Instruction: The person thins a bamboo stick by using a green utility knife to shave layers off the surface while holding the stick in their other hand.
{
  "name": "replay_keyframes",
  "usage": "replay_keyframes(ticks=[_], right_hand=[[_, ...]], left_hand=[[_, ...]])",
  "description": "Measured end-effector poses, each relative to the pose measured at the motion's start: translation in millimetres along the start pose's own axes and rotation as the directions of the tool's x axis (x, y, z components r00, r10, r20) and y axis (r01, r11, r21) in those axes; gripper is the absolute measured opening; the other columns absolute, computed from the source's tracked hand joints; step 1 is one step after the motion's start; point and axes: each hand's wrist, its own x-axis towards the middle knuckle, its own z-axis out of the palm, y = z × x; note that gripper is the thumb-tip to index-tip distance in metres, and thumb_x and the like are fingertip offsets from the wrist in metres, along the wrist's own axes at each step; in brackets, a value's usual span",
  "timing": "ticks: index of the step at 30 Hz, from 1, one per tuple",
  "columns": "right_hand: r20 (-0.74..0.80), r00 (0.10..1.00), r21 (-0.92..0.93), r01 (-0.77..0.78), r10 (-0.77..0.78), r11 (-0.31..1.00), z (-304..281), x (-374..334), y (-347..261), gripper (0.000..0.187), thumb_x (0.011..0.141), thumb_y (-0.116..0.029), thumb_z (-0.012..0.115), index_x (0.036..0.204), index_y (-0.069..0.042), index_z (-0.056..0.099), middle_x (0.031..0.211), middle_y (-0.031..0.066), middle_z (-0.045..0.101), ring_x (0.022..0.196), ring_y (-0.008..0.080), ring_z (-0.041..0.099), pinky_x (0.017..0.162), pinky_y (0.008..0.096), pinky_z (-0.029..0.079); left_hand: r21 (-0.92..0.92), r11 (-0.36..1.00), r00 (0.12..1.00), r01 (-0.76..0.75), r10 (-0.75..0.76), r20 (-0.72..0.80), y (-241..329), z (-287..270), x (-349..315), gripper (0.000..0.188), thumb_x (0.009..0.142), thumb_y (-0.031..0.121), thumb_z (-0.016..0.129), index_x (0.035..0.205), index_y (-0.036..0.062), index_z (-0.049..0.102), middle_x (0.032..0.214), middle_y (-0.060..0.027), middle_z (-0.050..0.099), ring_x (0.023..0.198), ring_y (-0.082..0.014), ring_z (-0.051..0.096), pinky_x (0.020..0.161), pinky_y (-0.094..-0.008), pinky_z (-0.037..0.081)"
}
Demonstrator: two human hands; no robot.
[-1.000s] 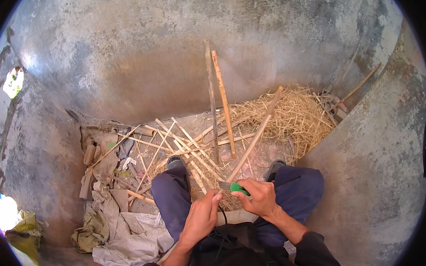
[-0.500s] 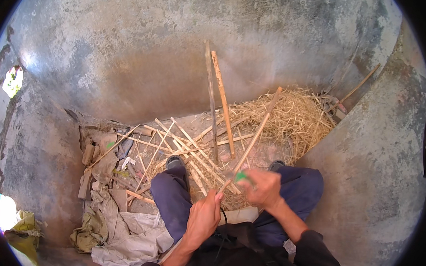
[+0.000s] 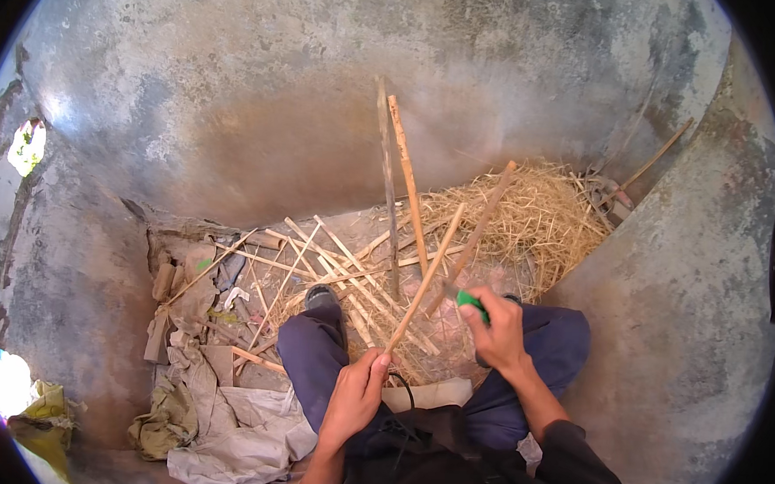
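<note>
My left hand (image 3: 358,394) grips the near end of a thin pale bamboo strip (image 3: 428,276) that slants up and away over my knees. My right hand (image 3: 495,328) is closed around a green-handled knife (image 3: 468,301), its blade touching the strip about midway. Both hands hover above my blue trousers (image 3: 311,361). Several more split strips (image 3: 334,265) lie criss-crossed on the ground just beyond my feet.
A heap of dry straw (image 3: 538,219) fills the far right corner. Two long sticks (image 3: 395,181) lean against the grey concrete wall (image 3: 281,105). Crumpled sacks and cloth (image 3: 220,426) lie at the lower left. A second wall (image 3: 691,302) stands close on the right.
My right hand with the knife has moved away along the strip, further up from my body. My left hand stays on the strip's near end.
</note>
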Motion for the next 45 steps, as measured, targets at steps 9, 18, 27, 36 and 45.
replay_keyframes(ticks=[9, 18, 27, 36, 45], right_hand=[[0.095, 0.974, -0.026, 0.207, -0.203, 0.978, 16, -20, -17, 0.028, 0.101, -0.032, 0.08, 0.105, -0.004, 0.076, 0.09, 0.0111, 0.077, 0.071, 0.0309, 0.075, 0.061, 0.0389, 0.057], [0.098, 0.959, -0.087, 0.274, -0.266, 0.958, 21, -20, -17, 0.031, 0.1, -0.035, 0.081, 0.102, -0.004, 0.077, 0.085, 0.0105, 0.076, 0.067, 0.0292, 0.075, 0.058, 0.0381, 0.056], [-0.302, 0.945, -0.213, -0.193, 0.123, 0.958, -49, 43, 59, 0.032, 0.11, -0.035, 0.07, 0.113, -0.005, 0.078, 0.074, 0.0115, 0.07, 0.064, 0.0277, 0.069, 0.063, 0.0427, 0.051], [-0.065, 0.989, -0.145, 0.119, -0.129, 0.982, -9, -4, 16, 0.027, 0.105, -0.033, 0.076, 0.106, -0.006, 0.076, 0.085, 0.0116, 0.075, 0.069, 0.0286, 0.075, 0.062, 0.0395, 0.057], [0.081, 0.963, -0.1, 0.265, -0.257, 0.959, 22, -25, -18, 0.032, 0.101, -0.036, 0.08, 0.1, -0.004, 0.075, 0.083, 0.0094, 0.074, 0.067, 0.0309, 0.074, 0.058, 0.0384, 0.056]], left_hand=[[-0.016, 0.999, 0.998, -0.045, 0.044, -0.052, 2, 8, 1, 0.029, 0.11, 0.024, 0.073, 0.123, -0.0017, 0.075, 0.072, -0.0121, 0.066, 0.06, -0.0124, 0.057, 0.057, -0.0333, 0.045], [0.005, 0.998, 0.99, -0.068, 0.068, -0.12, 2, 15, 4, 0.027, 0.107, 0.022, 0.077, 0.121, -0.0018, 0.077, 0.07, -0.0092, 0.064, 0.059, -0.0089, 0.055, 0.054, -0.0312, 0.042], [0.007, 1.0, 1.0, 0.007, -0.007, -0.027, -3, 11, -29, 0.028, 0.111, 0.025, 0.072, 0.118, -0.0016, 0.078, 0.066, -0.0073, 0.056, 0.057, -0.0105, 0.047, 0.053, -0.0352, 0.04], [-0.091, 0.994, 0.997, 0.069, -0.065, 0.046, -3, 7, -2, 0.038, 0.121, 0.025, 0.051, 0.125, -0.0017, 0.078, 0.068, 0.0055, 0.041, 0.065, -0.006, 0.036, 0.057, -0.0292, 0.03], [0.041, 0.999, 0.999, -0.018, 0.019, -0.025, 5, 19, 5, 0.03, 0.115, 0.024, 0.064, 0.123, -0.002, 0.077, 0.072, -0.0182, 0.063, 0.058, -0.0258, 0.059, 0.06, -0.04, 0.047]])
